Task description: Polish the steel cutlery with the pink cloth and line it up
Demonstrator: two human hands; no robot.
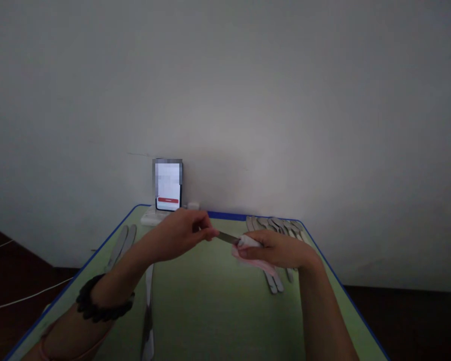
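Hovering over the green table (210, 321), one metal utensil (227, 237) is being pinched at its left end by the left hand (178, 233), its right end being gripped inside a cloth (255, 263) by the right hand (280, 248). Looks mid-job; whether the left cutlery (122, 245) or right cutlery (278, 224) is done can't be told. Open room's being left near-center; the far blue edge (227, 216) is being crowded by the wall (229, 100).

Pale grey wall (225, 100) at twelve o'clock, green, blue-edged counter (210, 311) at six, dark floor (15, 268) at eight and four, dim light
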